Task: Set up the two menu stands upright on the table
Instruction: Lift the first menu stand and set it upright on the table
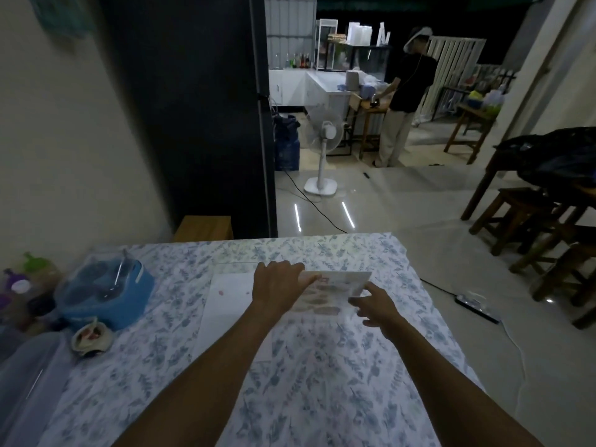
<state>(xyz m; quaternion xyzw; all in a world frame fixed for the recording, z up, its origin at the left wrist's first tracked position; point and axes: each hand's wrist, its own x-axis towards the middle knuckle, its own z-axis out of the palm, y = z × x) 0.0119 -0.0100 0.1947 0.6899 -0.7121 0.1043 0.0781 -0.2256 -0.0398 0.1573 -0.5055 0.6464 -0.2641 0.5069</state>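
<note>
A printed menu stand (335, 290) is held tilted just above the far middle of the table (322, 382), which wears a floral cloth. My left hand (277, 282) grips its left edge from above. My right hand (375, 304) touches its near right corner with fingers spread; whether it grips is unclear. A second menu stand (222, 304), white and clear, lies flat on the cloth to the left, partly under my left forearm.
A blue container (106, 291) with a spoon stands at the table's left, with bottles (19, 291) and a small crumpled bowl (92, 337) nearby. Beyond the table are a white fan (322, 140), floor cables, wooden stools (529, 221) and a person at a counter.
</note>
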